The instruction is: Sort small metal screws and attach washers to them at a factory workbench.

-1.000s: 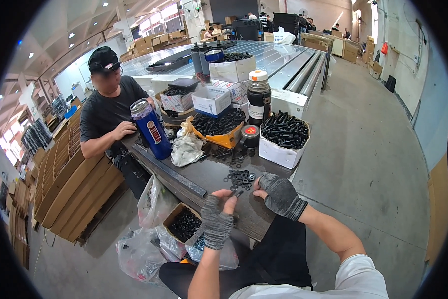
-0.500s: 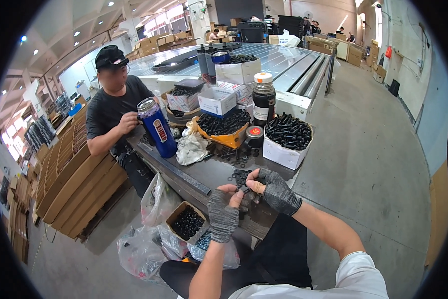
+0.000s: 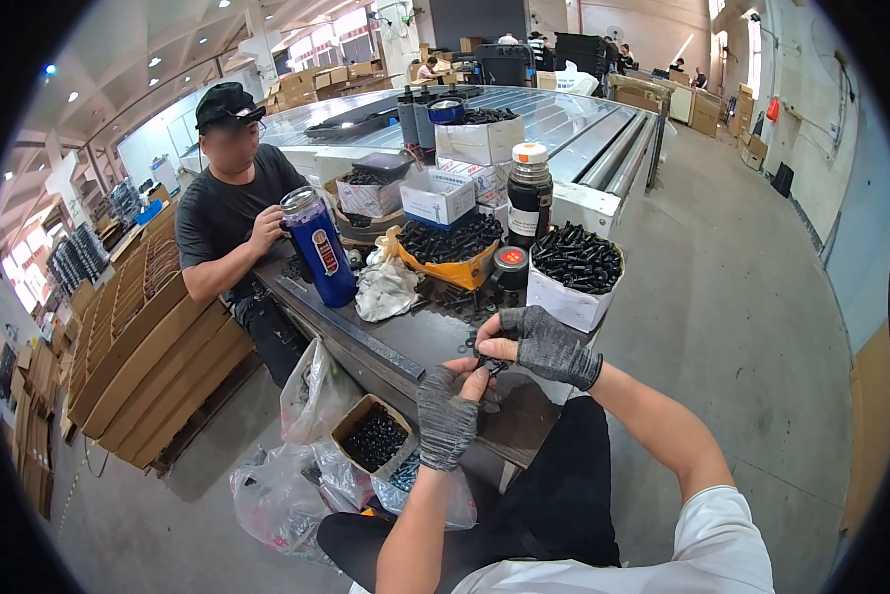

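Observation:
Both my hands, in grey fingerless gloves, meet over the near edge of the dark table [image 3: 524,421]. My left hand [image 3: 449,414] is closed, thumb and fingers pinching a small black fastener [image 3: 485,364]. From the right, my right hand [image 3: 546,346] pinches at the same spot, its thumb and forefinger touching the dark parts. Fingers partly hide these, so their exact shape cannot be told. A few black washers [image 3: 468,344] lie just beyond my fingertips. Behind my right hand stands a white box of black bolts [image 3: 576,262].
An orange-lined box of black parts [image 3: 450,243], a black flask [image 3: 529,198], a white rag [image 3: 386,289] and a blue bottle [image 3: 321,247] crowd the table. Across at left, a person [image 3: 237,188] touches the bottle. Below are a carton of small black parts [image 3: 374,438] and plastic bags [image 3: 282,495].
My right hand has lifted slightly up and left, and both hands stay close together. The dark pieces by my fingertips look fewer. The view has shifted a little.

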Available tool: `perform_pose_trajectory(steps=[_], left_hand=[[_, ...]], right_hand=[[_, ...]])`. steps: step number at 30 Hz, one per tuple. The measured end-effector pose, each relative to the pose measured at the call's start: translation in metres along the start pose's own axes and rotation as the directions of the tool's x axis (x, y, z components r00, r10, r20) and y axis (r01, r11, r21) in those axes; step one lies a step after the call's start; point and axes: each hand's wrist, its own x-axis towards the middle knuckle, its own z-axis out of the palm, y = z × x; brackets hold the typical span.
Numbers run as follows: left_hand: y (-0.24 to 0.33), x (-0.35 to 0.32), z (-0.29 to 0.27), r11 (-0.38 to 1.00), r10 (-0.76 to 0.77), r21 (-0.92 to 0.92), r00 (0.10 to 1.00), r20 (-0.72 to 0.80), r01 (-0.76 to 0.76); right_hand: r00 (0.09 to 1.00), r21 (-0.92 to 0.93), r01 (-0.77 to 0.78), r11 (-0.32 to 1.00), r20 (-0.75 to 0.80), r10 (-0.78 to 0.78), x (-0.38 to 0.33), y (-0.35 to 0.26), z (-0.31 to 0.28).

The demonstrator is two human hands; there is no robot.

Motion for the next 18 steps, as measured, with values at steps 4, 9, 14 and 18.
perform_pose_trajectory(steps=[4, 9, 14, 18], left_hand=[[-0.001, -0.001, -0.002, 1.000, 0.015, 0.014, 1.000, -0.005, -0.015], [-0.004, -0.002, 0.003, 0.999, 0.037, 0.029, 0.999, 0.012, -0.038], [-0.005, -0.003, 0.001, 0.991, 0.098, 0.093, 0.995, -0.024, -0.096], [-0.005, -0.002, -0.002, 0.997, 0.078, 0.026, 0.993, -0.086, -0.076]], right_hand=[[0.997, -0.232, 0.012, 0.973, 0.082, 0.007, 0.008, -0.011, -0.003], [0.969, -0.277, 0.013, 0.961, 0.242, 0.057, 0.018, -0.016, -0.012], [0.981, -0.148, -0.009, 0.989, 0.191, 0.038, 0.022, -0.019, -0.008], [0.978, -0.330, 0.176, 0.928, -0.053, -0.204, 0.017, -0.012, -0.021]])
